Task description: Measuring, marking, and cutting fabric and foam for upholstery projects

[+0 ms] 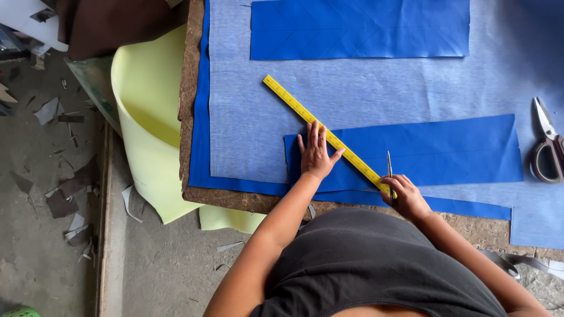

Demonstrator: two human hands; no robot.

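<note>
the left hand [315, 156] is lying open and flat, pressing the yellow ruler [326, 136] onto the blue cloth [446, 149] near the table's front edge. the right hand [404, 195] is gripping a thin marking tool [389, 167] beside the ruler's lower end; scissors [547, 144] are lying well apart at right.

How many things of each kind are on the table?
Bright blue cloth pieces: 2
Yellow ruler, under the left hand: 1
Thin pointed marking tool, in the right hand: 1
Scissors: 1
Total: 5
</note>
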